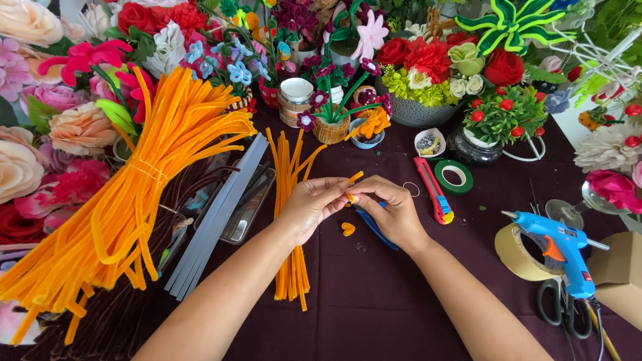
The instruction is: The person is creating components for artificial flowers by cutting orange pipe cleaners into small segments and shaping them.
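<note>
Person, two bare forearms, no sleeves visible to the frame edge. Left hand (313, 204): no rings or wristwear visible. Right hand (391, 208): pale-painted fingernails beside the pinch; wrist unadorned.

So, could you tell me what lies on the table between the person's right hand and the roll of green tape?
In the head view, a red utility knife lies between the right hand and the green tape roll.

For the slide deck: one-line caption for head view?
Both hands bend an orange pipe cleaner over a dark tablecloth.

A dark purple table (374, 301) carries orange pipe cleaners (291, 220) — a blue glue gun (562, 251), green tape (454, 176), scissors (558, 304).
</note>
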